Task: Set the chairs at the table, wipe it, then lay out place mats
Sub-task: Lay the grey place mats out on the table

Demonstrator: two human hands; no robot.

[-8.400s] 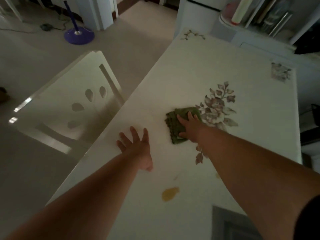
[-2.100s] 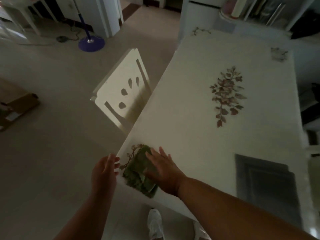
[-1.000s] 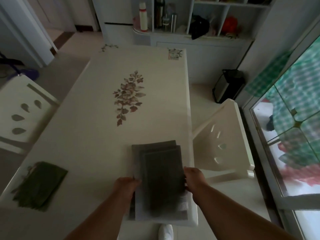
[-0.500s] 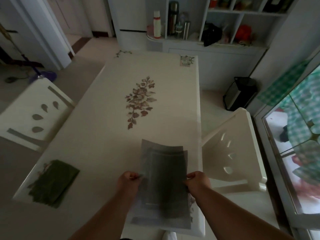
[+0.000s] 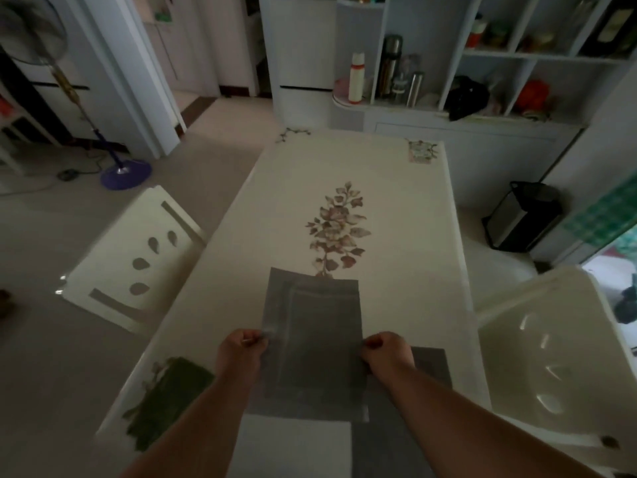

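A grey place mat (image 5: pixel 312 339) is held above the near half of the white table (image 5: pixel 300 188), its far edge just under the flower print. My left hand (image 5: pixel 241 350) pinches its left edge and my right hand (image 5: pixel 386 350) pinches its right edge. More grey mats (image 5: pixel 431 367) lie on the table beneath, near the right front corner. The green cloth (image 5: pixel 165 401) lies flat on the near left corner. One white chair (image 5: pixel 131 260) stands at the table's left side, another white chair (image 5: pixel 551 357) at the right side.
A black bin (image 5: pixel 524 219) stands on the floor right of the table. A fan with a purple base (image 5: pixel 125 172) stands far left. White shelves with bottles (image 5: pixel 389 67) rise behind the table's far end. A glass door (image 5: pixel 617 236) is at the right.
Both hands have lifted the top mat off the stack and carried it forward over the table. Before that, the cloth wiped the table and was left on the near left corner.
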